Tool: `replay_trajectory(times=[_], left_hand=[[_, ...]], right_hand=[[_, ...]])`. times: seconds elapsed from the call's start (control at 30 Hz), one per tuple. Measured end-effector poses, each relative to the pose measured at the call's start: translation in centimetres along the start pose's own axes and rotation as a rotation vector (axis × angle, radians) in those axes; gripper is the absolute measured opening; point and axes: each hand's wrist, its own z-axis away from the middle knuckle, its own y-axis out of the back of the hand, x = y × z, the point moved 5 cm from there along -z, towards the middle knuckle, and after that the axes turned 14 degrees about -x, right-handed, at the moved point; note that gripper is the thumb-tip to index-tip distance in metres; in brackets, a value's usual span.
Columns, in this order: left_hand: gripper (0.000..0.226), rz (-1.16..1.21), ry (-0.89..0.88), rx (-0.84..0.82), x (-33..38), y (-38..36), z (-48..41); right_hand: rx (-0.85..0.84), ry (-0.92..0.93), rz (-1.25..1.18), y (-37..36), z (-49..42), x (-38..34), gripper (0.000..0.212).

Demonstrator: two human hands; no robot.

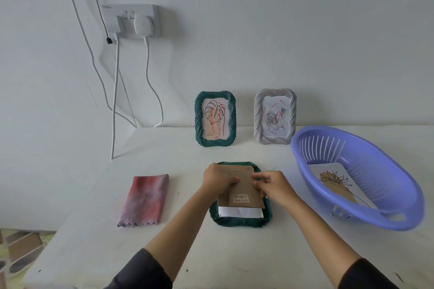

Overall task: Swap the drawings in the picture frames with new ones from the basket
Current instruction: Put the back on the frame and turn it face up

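Observation:
A dark green frame (239,221) lies face down on the white table in front of me. Its brown cardboard backing (244,192) sits partly slid toward the far end, and a strip of white paper (239,212) shows at the near end. My left hand (217,179) holds the backing's left side, thumb on top. My right hand (272,185) pinches its right edge. Two frames stand against the wall: a green one (215,119) with a leaf drawing and a white one (274,117) with a rose drawing. The purple basket (399,220) at right holds a flower drawing (338,183).
A folded pink and purple cloth (144,199) lies left of the flat frame. White cables (116,101) hang from a wall socket (131,21) down to the table's back left. The table's left edge drops to a patterned floor (21,248).

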Motion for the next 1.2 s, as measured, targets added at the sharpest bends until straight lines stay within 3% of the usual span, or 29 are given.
replay_trajectory(times=[0.5,1.2], left_hand=[[0.059,-0.198,-0.015,0.041,-0.5,0.1,-0.9],[0.058,-0.346,-0.044,-0.017,0.0,-0.3,-1.5]], right_hand=[[0.003,-0.023,0.088,-0.2,0.0,-0.4,0.033],[0.006,-0.119,0.105,0.2,0.0,-0.9,0.03]])
